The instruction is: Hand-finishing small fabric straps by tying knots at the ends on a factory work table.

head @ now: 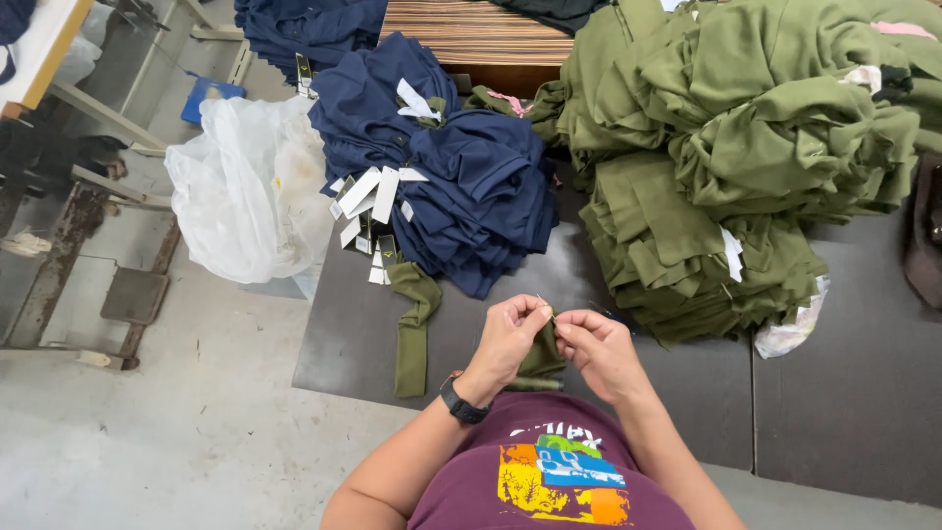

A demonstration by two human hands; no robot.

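My left hand (pixel 508 339) and my right hand (pixel 599 348) meet over the near edge of a dark table (pixel 343 344), both pinching a small olive green fabric piece (pixel 543 351) between the fingertips. A black watch sits on my left wrist. Just left of my hands lies a loose olive green strip (pixel 413 329), running from the table edge up toward a pile of navy blue garments (pixel 461 186) with white paper tags (pixel 368 196). A large heap of olive green garments (pixel 726 157) fills the table's right side, just beyond my right hand.
A white plastic bag (pixel 245 186) bulges at the table's left edge. A metal machine stand (pixel 88 265) stands on the concrete floor at far left. A striped wooden surface (pixel 471 34) lies at the back. A crumpled white bag (pixel 795 329) sits under the green heap.
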